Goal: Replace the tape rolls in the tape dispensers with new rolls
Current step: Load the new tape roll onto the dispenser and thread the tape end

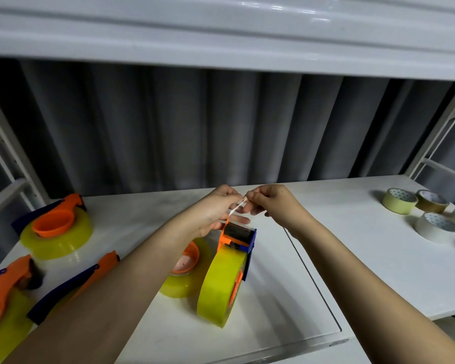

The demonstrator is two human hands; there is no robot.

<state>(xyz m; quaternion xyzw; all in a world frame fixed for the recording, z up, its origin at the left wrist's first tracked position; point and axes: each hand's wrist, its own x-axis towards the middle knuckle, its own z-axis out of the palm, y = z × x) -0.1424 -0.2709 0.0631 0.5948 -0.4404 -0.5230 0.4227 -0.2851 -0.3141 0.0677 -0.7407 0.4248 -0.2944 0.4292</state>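
An orange and blue tape dispenser [238, 239] stands upright on the white shelf [365, 258], loaded with a yellow-green tape roll [218, 287]. A clear strip of tape [235, 208] rises from its cutter end. My left hand [216, 208] and my right hand [271, 203] both pinch that strip just above the dispenser. Behind my left forearm lies another yellow roll [195, 269] with an orange core.
Three more orange and blue dispensers with yellow rolls lie at the left [58, 227], [3, 298], [84, 279]. Several spare rolls sit at the far right [399, 200], [432, 201], [436, 227]. The shelf's front edge runs below the dispenser. A dark corrugated wall stands behind.
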